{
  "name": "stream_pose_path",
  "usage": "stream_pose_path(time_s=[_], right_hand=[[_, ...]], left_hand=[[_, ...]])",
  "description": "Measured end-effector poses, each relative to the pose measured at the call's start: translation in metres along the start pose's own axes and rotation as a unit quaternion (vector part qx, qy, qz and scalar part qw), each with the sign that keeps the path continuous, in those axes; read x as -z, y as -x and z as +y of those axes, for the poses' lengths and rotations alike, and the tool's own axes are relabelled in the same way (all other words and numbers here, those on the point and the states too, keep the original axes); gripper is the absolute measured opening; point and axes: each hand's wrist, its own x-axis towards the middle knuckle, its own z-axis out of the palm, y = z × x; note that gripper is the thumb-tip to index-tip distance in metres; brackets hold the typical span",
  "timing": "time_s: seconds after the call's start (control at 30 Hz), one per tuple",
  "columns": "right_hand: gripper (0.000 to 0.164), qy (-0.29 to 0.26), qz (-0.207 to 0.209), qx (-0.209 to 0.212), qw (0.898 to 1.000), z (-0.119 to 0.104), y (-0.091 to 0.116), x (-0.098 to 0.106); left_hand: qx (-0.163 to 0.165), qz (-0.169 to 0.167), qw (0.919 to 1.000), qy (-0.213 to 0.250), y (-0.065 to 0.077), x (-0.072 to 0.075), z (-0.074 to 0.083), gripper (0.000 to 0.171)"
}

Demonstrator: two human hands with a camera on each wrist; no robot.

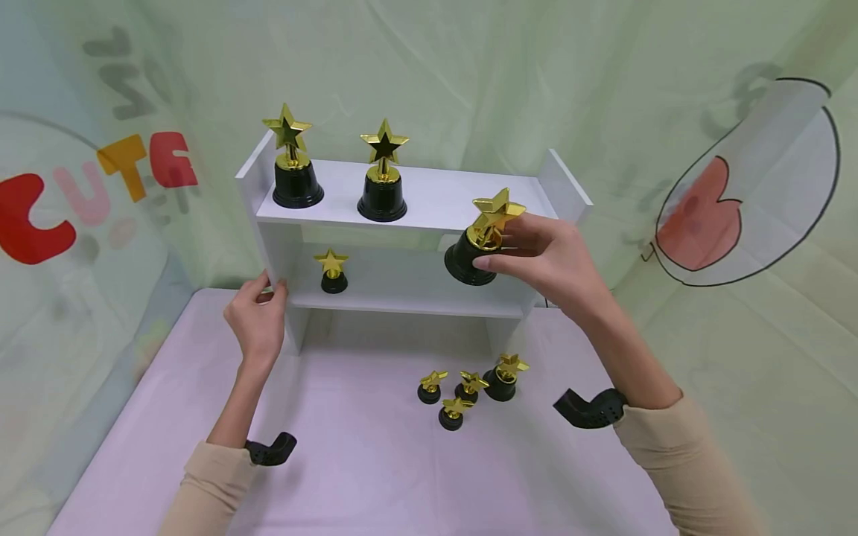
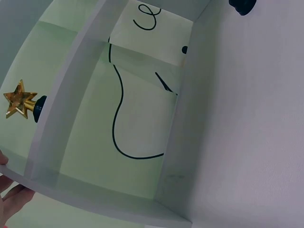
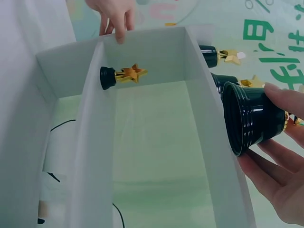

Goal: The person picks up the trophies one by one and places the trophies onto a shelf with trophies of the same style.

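My right hand [image 1: 553,257] grips a large gold star trophy [image 1: 472,260] by its black base, thumb on one side and fingers on the other. The trophy is tilted, in front of the right part of the white shelf's top board [image 1: 442,195]. In the right wrist view its hollow base [image 3: 251,116] faces the shelf's edge. My left hand [image 1: 258,316] pinches the shelf's left side panel [image 3: 142,40] near the middle board. Two large star trophies [image 1: 298,182] [image 1: 382,195] stand upright on the top board, and a small star trophy [image 1: 333,280] stands at the left of the middle board.
On the lilac tabletop [image 1: 375,461], several trophies are grouped before the shelf's right side: small ones [image 1: 451,417] and a larger one [image 1: 500,382]. Pale green fabric [image 1: 429,89] hangs behind, with coloured letters at left and a drawn heart [image 1: 700,223] at right.
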Motion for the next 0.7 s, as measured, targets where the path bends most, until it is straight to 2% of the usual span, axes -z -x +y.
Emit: stream_pose_path(time_s=[0.4, 0.7], right_hand=[[0.046, -0.006, -0.004, -0.014, 1.000, -0.016, -0.032, 0.008], [0.052, 0.035, -0.018, -0.043, 0.998, -0.019, -0.056, 0.011]], left_hand=[[0.003, 0.001, 0.9998, 0.019, 0.002, 0.001, -0.001, 0.023], [-0.007, 0.001, 0.9999, 0.010, 0.001, 0.001, -0.001, 0.021]])
